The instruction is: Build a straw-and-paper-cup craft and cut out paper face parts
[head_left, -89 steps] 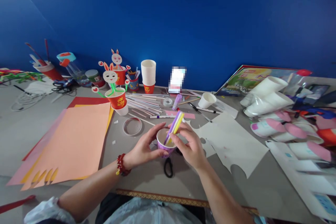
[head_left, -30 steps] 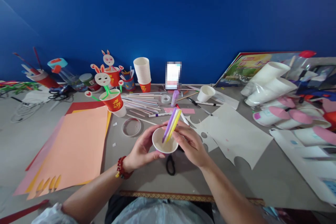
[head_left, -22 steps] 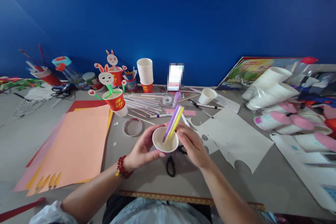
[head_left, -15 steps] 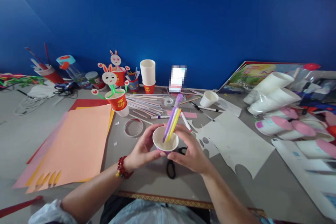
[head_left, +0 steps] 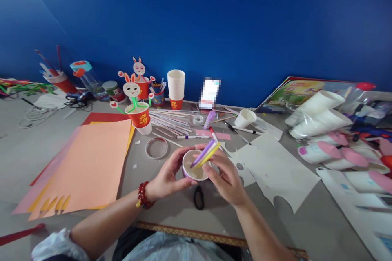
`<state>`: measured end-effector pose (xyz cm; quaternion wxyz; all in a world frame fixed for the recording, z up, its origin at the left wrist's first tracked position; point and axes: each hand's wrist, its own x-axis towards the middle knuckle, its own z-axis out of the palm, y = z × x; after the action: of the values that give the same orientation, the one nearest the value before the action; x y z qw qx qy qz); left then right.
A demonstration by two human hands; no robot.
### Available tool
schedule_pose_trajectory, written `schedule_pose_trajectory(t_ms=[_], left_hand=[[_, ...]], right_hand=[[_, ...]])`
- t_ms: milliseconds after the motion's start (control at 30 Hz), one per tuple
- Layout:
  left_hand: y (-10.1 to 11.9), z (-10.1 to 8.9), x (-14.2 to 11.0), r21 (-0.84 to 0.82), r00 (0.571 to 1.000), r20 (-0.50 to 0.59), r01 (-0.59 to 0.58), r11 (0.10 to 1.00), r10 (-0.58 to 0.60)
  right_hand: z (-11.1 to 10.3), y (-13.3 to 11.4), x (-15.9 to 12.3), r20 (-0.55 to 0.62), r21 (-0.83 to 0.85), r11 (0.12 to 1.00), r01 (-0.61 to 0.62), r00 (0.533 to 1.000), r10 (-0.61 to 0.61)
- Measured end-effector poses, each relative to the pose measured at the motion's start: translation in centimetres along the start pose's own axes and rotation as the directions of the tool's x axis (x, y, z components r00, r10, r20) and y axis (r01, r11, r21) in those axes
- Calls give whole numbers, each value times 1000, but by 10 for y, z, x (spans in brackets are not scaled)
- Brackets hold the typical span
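My left hand (head_left: 167,175), with a red bead bracelet at the wrist, is wrapped round a small purple paper cup (head_left: 194,170) held just above the grey table (head_left: 190,212). Two straws, one purple and one yellow (head_left: 208,153), stick out of the cup and lean to the right. My right hand (head_left: 225,177) is closed against the cup's right side, with its fingers pinching the straws at the rim. Black scissors (head_left: 198,197) lie on the table right under the cup.
Orange and pink paper sheets (head_left: 88,163) lie at left. A tape ring (head_left: 156,147), loose straws and pens (head_left: 171,124), rabbit cups (head_left: 137,110) and a cup stack (head_left: 176,85) sit behind. Cut white paper (head_left: 272,167) and decorated cups (head_left: 324,130) fill the right side.
The straws have tipped from steep to a low lean to the right. My right hand's fingers have closed back onto them at the rim. My left hand keeps its hold on the cup.
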<state>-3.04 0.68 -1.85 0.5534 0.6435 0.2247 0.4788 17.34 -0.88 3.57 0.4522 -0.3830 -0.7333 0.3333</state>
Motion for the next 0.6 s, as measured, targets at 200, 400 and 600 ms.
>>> schedule_pose_trajectory(t_ms=[200, 400, 600], left_hand=[[0, -1, -1, 66, 1000, 27, 15, 998, -16], [2, 0, -2, 61, 999, 46, 19, 998, -22], [-1, 1, -5, 88, 998, 48, 30, 996, -34]], right_hand=[[0, -2, -2, -21, -21, 1000, 8, 1000, -8], [1, -2, -3, -22, -25, 999, 33, 999, -33], [5, -1, -2, -47, -47, 998, 53, 997, -55]])
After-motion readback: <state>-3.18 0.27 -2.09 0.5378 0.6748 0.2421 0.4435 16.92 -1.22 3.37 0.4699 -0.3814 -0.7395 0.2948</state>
